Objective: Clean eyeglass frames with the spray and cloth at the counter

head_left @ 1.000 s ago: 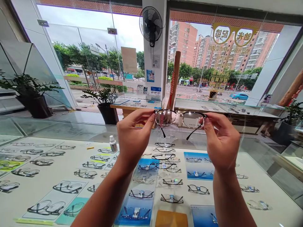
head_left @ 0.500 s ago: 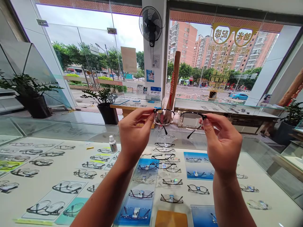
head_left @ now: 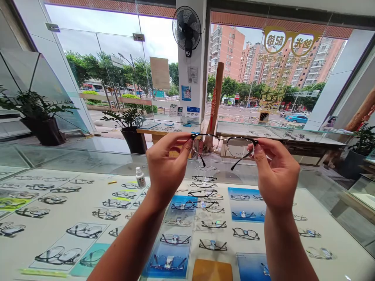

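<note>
A pair of eyeglasses [head_left: 224, 139] with a dark upper rim and clear lenses is held up between my two hands, above the glass counter. My left hand [head_left: 168, 164] pinches its left end between thumb and fingers. At the opposite end, my right hand [head_left: 277, 169] pinches the frame near the hinge. Both dark temple tips hang down below the lenses. Under my hands, rows of folded eyeglasses [head_left: 213, 244] lie in the display case, some on blue cards [head_left: 246, 197].
A small white bottle [head_left: 140, 177] stands on the counter's left half. At the bottom is a brown object [head_left: 212, 270]. Beyond the counter are a potted plant [head_left: 129, 128], a wooden post [head_left: 216, 93], more glass cases [head_left: 281, 134] and a wall fan [head_left: 186, 31].
The eyeglasses have shifted slightly right and tilted a little, so the lettering seen through the right lens sits differently. Both hands keep their pinch.
</note>
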Action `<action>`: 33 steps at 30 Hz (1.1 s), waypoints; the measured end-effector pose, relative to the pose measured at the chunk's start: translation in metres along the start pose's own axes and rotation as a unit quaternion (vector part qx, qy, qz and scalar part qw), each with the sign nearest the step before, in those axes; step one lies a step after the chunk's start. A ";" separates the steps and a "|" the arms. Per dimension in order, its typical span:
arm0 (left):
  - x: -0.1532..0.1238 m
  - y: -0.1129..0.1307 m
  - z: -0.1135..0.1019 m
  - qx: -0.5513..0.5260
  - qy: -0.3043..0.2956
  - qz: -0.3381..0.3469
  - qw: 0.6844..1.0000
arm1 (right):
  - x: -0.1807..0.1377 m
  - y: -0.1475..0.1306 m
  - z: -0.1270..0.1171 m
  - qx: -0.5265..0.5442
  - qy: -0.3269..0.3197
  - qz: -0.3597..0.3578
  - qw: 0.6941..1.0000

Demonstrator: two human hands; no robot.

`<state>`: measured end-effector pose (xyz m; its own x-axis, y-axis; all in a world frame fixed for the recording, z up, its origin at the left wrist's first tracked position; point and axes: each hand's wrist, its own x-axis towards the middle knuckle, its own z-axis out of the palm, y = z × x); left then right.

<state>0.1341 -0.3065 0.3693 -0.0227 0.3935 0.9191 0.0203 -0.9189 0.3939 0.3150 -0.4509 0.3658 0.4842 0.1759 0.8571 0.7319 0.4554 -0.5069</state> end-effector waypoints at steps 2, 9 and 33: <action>0.000 0.001 -0.001 0.004 -0.001 0.002 1.000 | 0.000 0.001 0.000 0.002 -0.003 0.005 1.000; 0.000 -0.006 0.005 0.006 -0.014 0.011 1.000 | 0.006 0.019 0.004 0.054 -0.027 0.070 0.996; 0.005 -0.016 0.011 0.014 -0.049 0.103 0.993 | 0.015 0.032 0.008 0.236 -0.081 0.249 0.936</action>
<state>0.1449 -0.2896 0.3673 0.0817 0.1984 0.9767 0.0413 -0.9798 0.1956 0.3420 -0.4271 0.3634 0.6016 0.5820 0.5471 0.1233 0.6091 -0.7835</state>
